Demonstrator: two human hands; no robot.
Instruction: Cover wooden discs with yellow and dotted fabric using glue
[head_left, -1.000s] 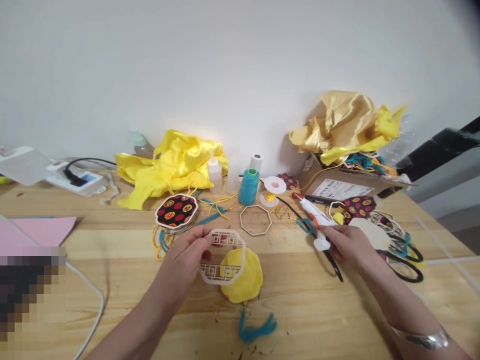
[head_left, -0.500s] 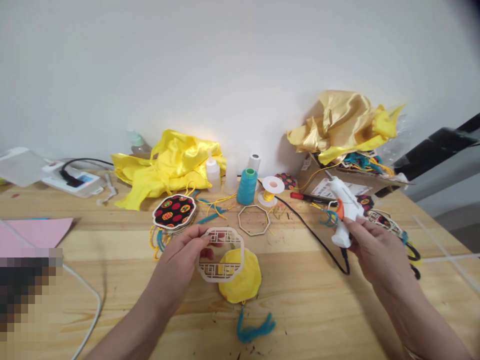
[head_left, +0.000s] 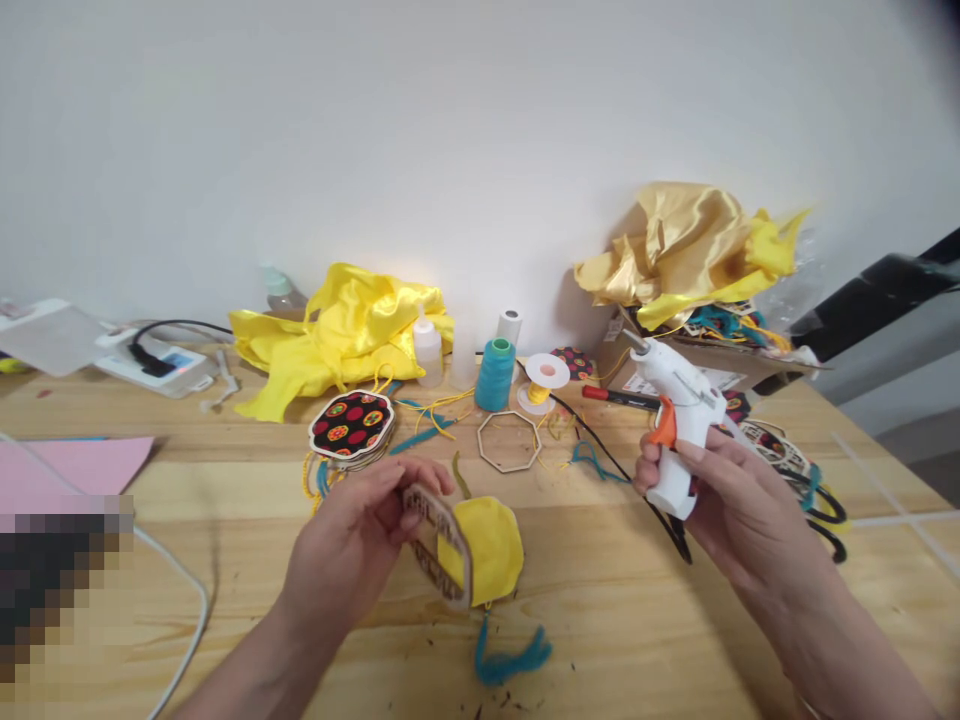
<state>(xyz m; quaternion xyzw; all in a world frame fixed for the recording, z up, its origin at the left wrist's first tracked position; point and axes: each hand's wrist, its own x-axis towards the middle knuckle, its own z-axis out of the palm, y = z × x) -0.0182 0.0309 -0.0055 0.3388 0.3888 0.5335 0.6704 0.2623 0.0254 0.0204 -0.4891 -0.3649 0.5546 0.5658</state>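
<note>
Wooden table [head_left: 615, 640], held glue gun [head_left: 684, 392], unreadable label [head_left: 727, 379]

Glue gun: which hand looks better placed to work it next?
The right hand, most likely: it holds the glue gun close by the orange trigger, while the left hand is busy holding the wooden frame.

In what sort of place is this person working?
Probably a small craft workspace: the right hand holds a white glue gun, and a cone of blue thread and crumpled yellow cloth are on the wooden table.
</note>
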